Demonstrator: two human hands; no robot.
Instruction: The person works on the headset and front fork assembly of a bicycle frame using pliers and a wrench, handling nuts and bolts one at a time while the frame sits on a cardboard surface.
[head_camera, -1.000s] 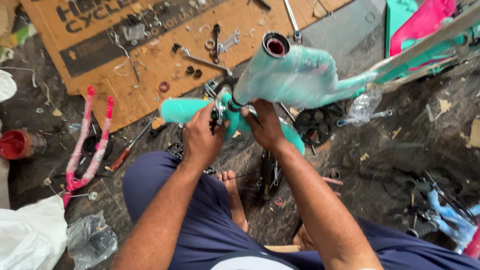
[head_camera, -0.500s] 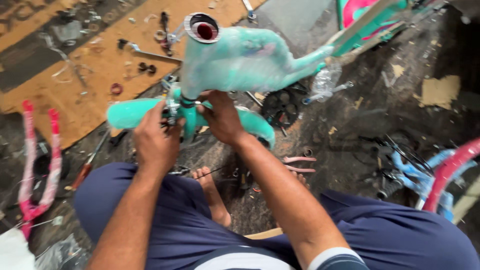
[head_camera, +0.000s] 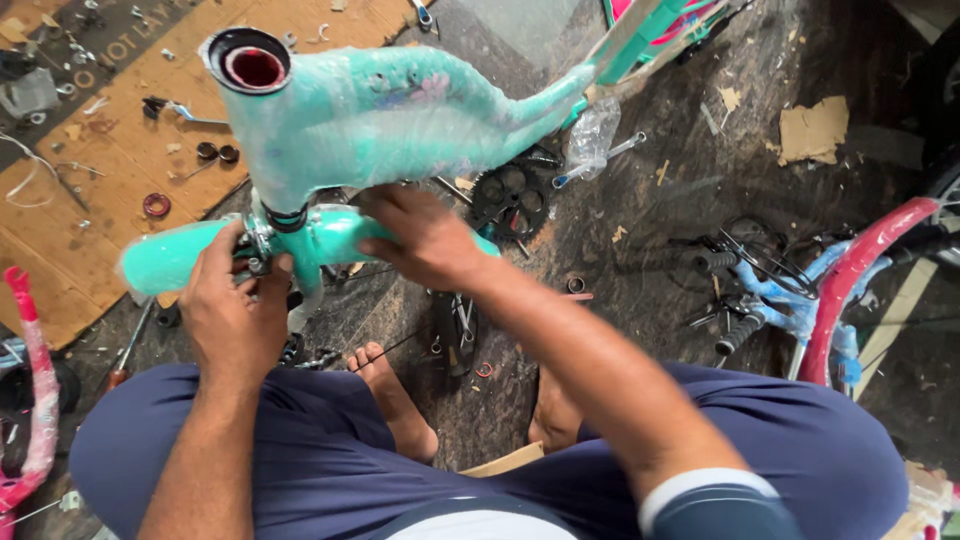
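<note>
Mint-green bicycle frame (head_camera: 390, 115), swathed in clear plastic wrap, stands tipped up in front of the seated person, its open head tube (head_camera: 247, 65) uppermost with a dark red lining showing inside. Below the head tube a curved mint-green plastic mudguard (head_camera: 170, 262) crosses the frame. The left hand (head_camera: 232, 312) is closed around the small metal bracket (head_camera: 255, 250) where the mudguard meets the frame, fingers curled tight on it; exactly what the fingertips pinch is hidden. The right hand (head_camera: 425, 238) lies just beside it, wrapped over the mudguard's other half and pressing it against the frame. To my eye the fitting goes best if that right hand holds the guard square while the left works the bracket, so nothing twists. Beyond the grip, on a sheet of brown cardboard (head_camera: 120, 130), lie loose washers and a spanner; a black chainring (head_camera: 510, 195) rests on the dark floor behind the right hand.
</note>
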